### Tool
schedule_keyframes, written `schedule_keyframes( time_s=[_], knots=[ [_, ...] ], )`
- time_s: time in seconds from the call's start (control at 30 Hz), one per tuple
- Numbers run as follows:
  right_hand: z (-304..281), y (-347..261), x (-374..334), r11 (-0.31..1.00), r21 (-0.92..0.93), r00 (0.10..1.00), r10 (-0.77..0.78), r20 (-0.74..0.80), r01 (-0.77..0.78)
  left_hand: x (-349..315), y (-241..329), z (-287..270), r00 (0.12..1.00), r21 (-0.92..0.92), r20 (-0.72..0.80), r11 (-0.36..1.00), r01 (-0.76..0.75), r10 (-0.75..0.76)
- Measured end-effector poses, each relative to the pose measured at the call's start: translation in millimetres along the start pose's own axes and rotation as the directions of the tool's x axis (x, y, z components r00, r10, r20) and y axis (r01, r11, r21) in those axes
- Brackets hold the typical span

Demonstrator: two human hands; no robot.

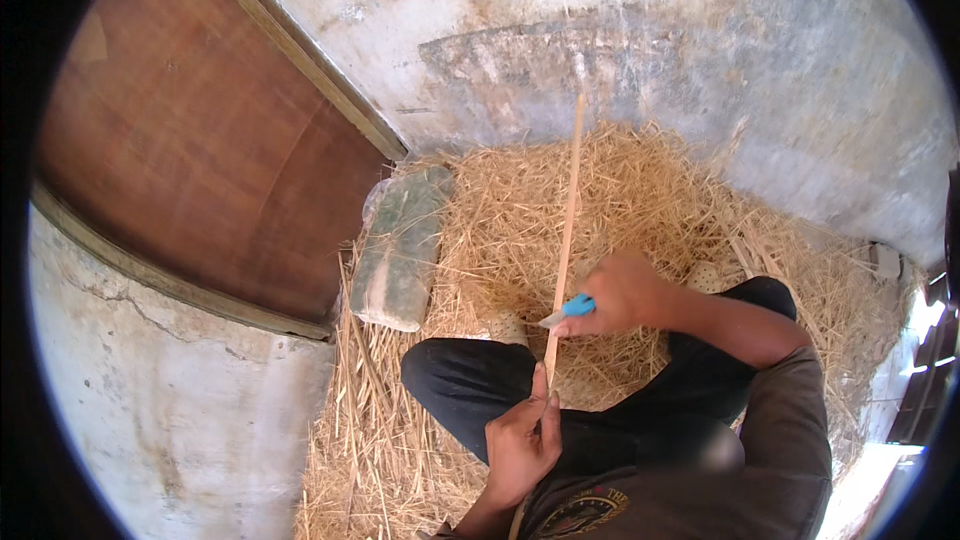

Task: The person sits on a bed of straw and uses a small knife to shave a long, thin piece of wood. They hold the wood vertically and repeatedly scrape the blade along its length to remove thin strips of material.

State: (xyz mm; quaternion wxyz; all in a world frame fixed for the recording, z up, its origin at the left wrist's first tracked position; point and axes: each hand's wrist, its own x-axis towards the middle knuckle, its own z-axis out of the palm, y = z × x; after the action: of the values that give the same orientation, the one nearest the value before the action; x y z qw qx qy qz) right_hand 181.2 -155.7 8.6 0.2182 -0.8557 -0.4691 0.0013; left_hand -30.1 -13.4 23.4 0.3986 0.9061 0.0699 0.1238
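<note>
A long, thin, pale strip [571, 210], which looks like wood or bamboo, slants up and away from my lap toward the wall. Its near end is gripped by my left hand [522, 443], with the thumb laid along it. Farther up, my right hand [625, 295] is closed round a knife with a blue handle [578, 306]. The knife's short blade [551, 319] lies against or just beside the strip; exact contact is too small to tell. Both hands are over my crossed legs in dark trousers [465, 380].
Loose straw [640, 180] covers the floor around me. A greenish, worn slab [400, 250] lies at the left, beside a brown panel [210, 130] in a wooden frame [300, 50]. A stained plaster wall [700, 50] rises ahead. Bright gaps show at the far right.
</note>
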Motion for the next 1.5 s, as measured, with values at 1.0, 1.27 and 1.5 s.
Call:
schedule_keyframes(
  time_s=[1.0, 1.27, 1.5],
  knots=[
    [1.4, 36.4, 27.9, 0.990, -0.137, 0.958, -0.076, -0.277, 0.039, 6.0, 2.9, -3.6, 0.998, -0.075, 0.024, 0.996, 0.055, -0.053],
    [-30.6, 113.6, 52.1, 0.932, -0.181, 0.929, 0.263, -0.262, -0.315, -7.4, 5.9, 1.3, 0.995, -0.147, 0.063, 0.985, 0.092, -0.083],
    [-50.7, 161.1, 60.6, 0.885, -0.194, 0.873, 0.343, -0.347, -0.424, -10.0, -13.0, 0.0, 0.989, -0.104, 0.139, 0.993, 0.057, -0.042]
  ],
)
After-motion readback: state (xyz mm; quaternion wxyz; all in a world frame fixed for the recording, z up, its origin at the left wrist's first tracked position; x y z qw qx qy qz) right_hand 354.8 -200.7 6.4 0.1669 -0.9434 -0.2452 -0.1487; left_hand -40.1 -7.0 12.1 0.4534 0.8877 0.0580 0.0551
